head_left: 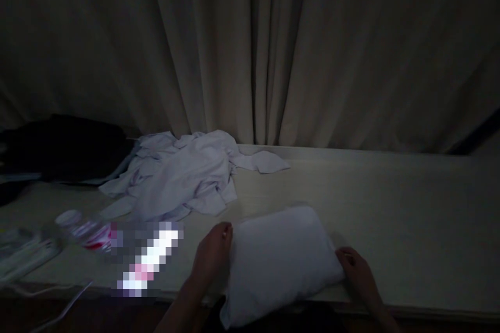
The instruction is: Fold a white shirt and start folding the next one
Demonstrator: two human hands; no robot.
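Observation:
A folded white cloth (pixel 279 260) lies at the near edge of a pale table (pixel 390 203), its near corner hanging over the edge. My left hand (pixel 213 255) rests against the cloth's left side, fingers together. My right hand (pixel 357 270) touches the cloth's right corner. Neither hand lifts it. The room is dim.
A crumpled pile of white garments (pixel 187 174) lies at the back left, with dark clothing (pixel 66 148) beyond it. A plastic bottle (pixel 84 229) lies on its side at the left, next to a blurred patch. A beige curtain (pixel 273 47) hangs behind the table.

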